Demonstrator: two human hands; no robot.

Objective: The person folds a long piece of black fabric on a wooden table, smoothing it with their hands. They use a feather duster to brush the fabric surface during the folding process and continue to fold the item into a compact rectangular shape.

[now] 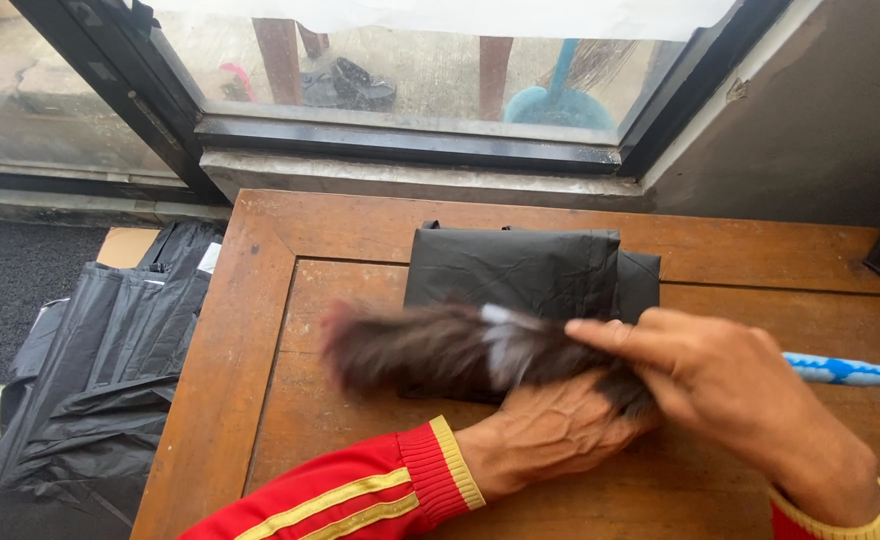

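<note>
Two hands meet over a brown feather duster [430, 345] lying across a folded black plastic bag [520, 265] on the wooden table [260, 330]. Fingers of the right hand [730, 385] are closed around the duster by its blue-and-white handle [840, 371]; the left hand [550, 430] lies beneath the feathers, its grip hidden. More black bags [100, 390] lie on the floor.

A brown wooden table [260, 300] with a worn, matt finish and visible grain was seen. A folded black sheet [515, 270] of thin plastic with a faint sheen was laid on it. Dark, soft feathers of a duster [430, 345], blurred, were seen above it, with a glossy blue-and-white plastic handle [845, 371]. Crinkled, slightly shiny black plastic bags [100, 390] were piled beside the table. Ribbed red cloth with yellow stripes was worn as sleeves [360, 495].
</note>
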